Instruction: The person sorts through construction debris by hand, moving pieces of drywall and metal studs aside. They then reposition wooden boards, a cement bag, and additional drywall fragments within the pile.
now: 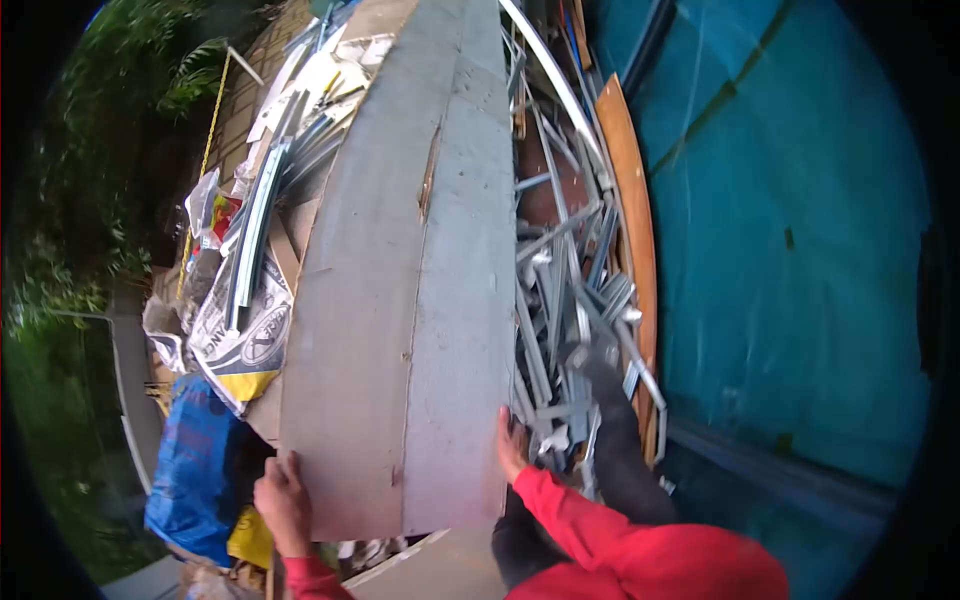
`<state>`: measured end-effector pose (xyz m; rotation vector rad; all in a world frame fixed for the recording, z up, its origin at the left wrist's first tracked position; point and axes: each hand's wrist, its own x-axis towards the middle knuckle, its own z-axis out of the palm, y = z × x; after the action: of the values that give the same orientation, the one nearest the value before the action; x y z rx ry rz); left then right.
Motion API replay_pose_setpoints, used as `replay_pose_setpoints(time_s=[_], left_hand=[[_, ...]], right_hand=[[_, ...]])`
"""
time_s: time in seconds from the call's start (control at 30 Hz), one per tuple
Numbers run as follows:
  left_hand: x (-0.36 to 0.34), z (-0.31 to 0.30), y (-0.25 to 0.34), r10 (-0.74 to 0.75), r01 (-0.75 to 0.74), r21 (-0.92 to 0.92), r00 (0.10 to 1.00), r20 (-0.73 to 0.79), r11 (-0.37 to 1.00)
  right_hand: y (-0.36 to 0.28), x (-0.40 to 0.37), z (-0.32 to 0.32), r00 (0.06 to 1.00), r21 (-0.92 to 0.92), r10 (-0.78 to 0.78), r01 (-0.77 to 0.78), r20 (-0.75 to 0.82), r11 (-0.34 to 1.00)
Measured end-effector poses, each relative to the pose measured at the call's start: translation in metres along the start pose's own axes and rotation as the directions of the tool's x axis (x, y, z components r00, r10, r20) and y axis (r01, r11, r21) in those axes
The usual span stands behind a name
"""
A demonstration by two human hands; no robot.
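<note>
A long grey wooden board point(360, 330), marked by a lengthwise seam and a splintered patch, stretches away from me over the scrap. My left hand point(283, 503) is closed around its left edge close to the near end, fingertips on the upper face. On the opposite edge, my right hand point(512, 447) grips a little farther up, its lower fingers partly hidden by the board. Thin metal profiles point(555, 330) lie tangled just right of that hand.
At left lie a blue bag point(195, 470), a printed white sack point(240, 345) and metal strips point(262, 225). A brown wooden panel point(632, 220) edges the scrap at right, beside a teal sheet point(780, 250). My leg point(620, 430) is among the metal pieces.
</note>
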<state>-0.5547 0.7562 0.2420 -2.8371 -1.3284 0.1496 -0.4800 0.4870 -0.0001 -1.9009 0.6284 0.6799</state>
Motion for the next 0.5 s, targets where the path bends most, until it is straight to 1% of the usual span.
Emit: replay_pose_setpoints(time_s=[0.03,0.07,0.1,0.13,0.2,0.23,0.27,0.3,0.33,0.37,0.4,0.47,0.5], left_hand=[[-0.006,0.0,-0.002,-0.024,0.024,0.043,1.0,0.01,0.999],[-0.013,0.01,-0.003,0.03,-0.029,0.072,0.999,-0.012,0.997],[-0.016,0.016,0.004,0.035,-0.034,0.068,0.999,-0.012,0.997],[-0.026,0.019,0.008,0.032,-0.032,0.067,0.999,0.009,0.997],[-0.042,0.024,0.027,-0.023,0.021,0.013,0.996,0.089,1.0],[-0.052,0.022,0.039,-0.048,0.044,0.033,0.989,0.137,0.998],[-0.056,0.015,0.049,-0.073,0.066,0.051,0.984,0.161,0.997],[-0.061,0.008,0.053,-0.044,0.043,0.009,0.989,0.141,0.999],[-0.066,0.002,0.054,-0.016,0.02,-0.034,0.993,0.118,0.999],[-0.068,-0.009,0.054,0.022,-0.012,-0.104,0.995,0.099,0.994],[-0.069,-0.022,0.053,0.063,-0.05,-0.17,0.995,0.076,0.984],[-0.067,-0.036,0.042,0.165,-0.196,-0.241,0.976,-0.141,0.951],[-0.057,-0.032,0.033,0.227,-0.296,-0.184,0.919,-0.323,0.937]], right_hand=[[-0.01,-0.014,-0.001,0.987,0.032,0.134,-0.137,0.092,0.99],[0.013,0.007,0.009,0.992,0.136,0.065,-0.08,0.107,0.988],[0.036,0.028,0.019,0.993,0.24,-0.004,-0.026,0.121,0.97],[0.024,0.023,0.008,0.997,0.191,0.069,-0.072,0.022,0.979],[0.094,0.064,0.001,0.996,0.086,0.075,-0.078,0.042,0.993],[0.116,0.078,-0.002,0.992,0.026,0.127,-0.127,-0.01,0.992],[0.114,0.091,0.0,0.985,-0.016,0.16,-0.161,-0.058,0.987],[0.063,0.064,-0.032,0.972,0.015,0.215,-0.217,0.093,0.976],[0.051,0.055,-0.039,0.979,0.0,0.195,-0.196,0.051,0.981],[0.041,0.051,-0.044,0.977,-0.01,0.211,-0.21,0.033,0.978],[0.03,0.043,-0.047,0.974,-0.017,0.227,-0.227,0.015,0.974],[0.004,0.029,-0.045,0.989,0.004,0.148,-0.148,-0.008,0.989],[0.004,0.024,-0.046,0.991,-0.001,0.129,-0.129,-0.026,0.992]])
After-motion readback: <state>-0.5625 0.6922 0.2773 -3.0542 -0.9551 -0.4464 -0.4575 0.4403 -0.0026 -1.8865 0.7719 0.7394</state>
